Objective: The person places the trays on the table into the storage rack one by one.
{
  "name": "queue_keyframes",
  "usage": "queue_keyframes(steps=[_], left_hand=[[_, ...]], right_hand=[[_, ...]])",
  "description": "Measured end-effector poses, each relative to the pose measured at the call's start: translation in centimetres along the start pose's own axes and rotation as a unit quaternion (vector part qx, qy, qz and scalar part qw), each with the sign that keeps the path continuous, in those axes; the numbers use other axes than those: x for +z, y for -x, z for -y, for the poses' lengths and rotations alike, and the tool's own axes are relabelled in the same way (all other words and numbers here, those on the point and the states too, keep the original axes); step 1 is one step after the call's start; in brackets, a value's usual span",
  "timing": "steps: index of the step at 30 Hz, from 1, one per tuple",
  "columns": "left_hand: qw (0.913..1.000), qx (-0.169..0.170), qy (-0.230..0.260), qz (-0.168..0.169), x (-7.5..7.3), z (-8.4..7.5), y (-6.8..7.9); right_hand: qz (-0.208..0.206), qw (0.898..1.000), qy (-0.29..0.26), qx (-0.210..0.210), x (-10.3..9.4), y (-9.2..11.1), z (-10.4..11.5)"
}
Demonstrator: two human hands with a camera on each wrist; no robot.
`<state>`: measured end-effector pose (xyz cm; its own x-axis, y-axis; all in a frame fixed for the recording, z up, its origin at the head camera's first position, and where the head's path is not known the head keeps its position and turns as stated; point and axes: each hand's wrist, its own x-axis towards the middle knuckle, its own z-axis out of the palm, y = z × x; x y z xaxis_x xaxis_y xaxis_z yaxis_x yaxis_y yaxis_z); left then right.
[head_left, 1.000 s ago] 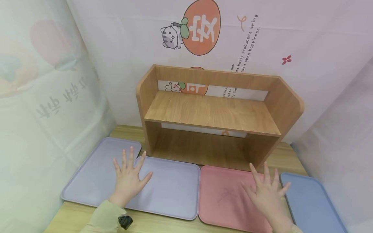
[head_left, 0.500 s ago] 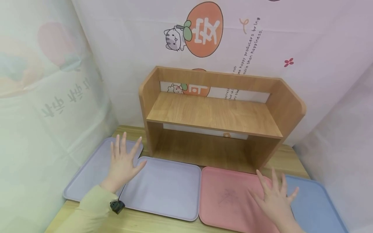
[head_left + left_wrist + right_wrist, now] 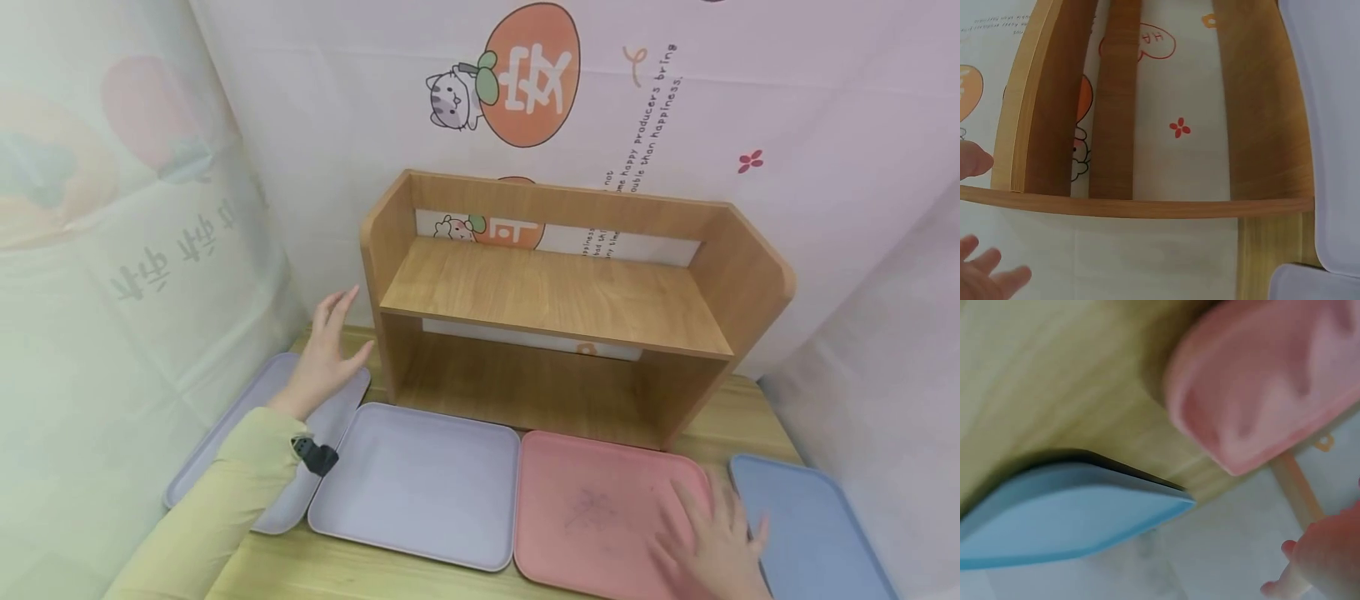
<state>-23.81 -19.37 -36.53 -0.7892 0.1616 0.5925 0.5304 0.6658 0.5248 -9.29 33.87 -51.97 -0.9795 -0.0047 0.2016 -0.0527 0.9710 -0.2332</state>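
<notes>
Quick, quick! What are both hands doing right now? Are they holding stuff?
Left hand: open, holding nothing, near the wooden shelf.
Right hand: open, a bit blurry, holding nothing, near the pink tray.

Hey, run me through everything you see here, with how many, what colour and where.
Shelf: one, brown wood, at the back of the table
Lavender trays: two, pale purple, side by side at left
Pink tray: one, pink with dark marks, right of those
Blue tray: one, blue, far right
Table: one, light wood, beneath everything
Printed cloth: whitish, behind and at the sides; number of pieces unclear
Wrist device: one, black, left wrist
Sleeve: one, pale yellow-green, left arm
Left hand: one, near the shelf's left side
Right hand: one, near the pink and blue trays
</notes>
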Motion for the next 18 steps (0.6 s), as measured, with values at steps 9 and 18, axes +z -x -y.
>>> queue_keyframes(steps=[9,18], left_hand=[[0.983,-0.059,0.173,0.014,0.0,-0.1,-3.1],[0.9797,-0.098,0.172,0.035,0.1,-0.3,-4.8]], right_hand=[[0.093,0.995,-0.022,0.02,1.8,0.5,-2.5],[0.168,0.984,-0.02,0.051,2.0,-0.1,-3.3]])
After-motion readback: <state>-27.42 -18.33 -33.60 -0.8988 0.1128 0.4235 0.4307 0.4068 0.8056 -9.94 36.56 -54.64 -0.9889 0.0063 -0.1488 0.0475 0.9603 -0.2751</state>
